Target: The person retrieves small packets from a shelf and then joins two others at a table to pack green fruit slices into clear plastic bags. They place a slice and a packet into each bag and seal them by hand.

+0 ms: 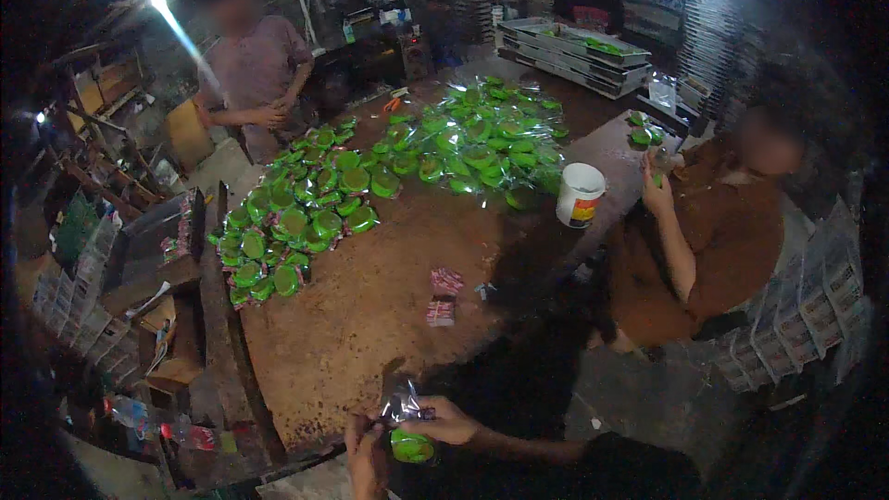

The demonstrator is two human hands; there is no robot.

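At the near edge of the brown table [324, 352], I hold a clear plastic packet [412, 445] with a bright green rounded thing in its lower part. My left hand [365, 449] pinches the packet's left side. On its right side, the fingers of my right hand [446, 420] close on the upper plastic, where it shines and stands up above the green part. What exactly the green thing is I cannot make out. Farther up the table lie two small stacks of pink-and-white printed cards [442, 309], apart from both hands.
A heap of green packets with pink labels [296, 213] covers the table's left; clear-wrapped green pieces [482, 134] lie farther back. A white bucket [582, 194] stands right. One person [699, 231] sits at right holding a green piece; others are behind. Trays [574, 56] stack at the back.
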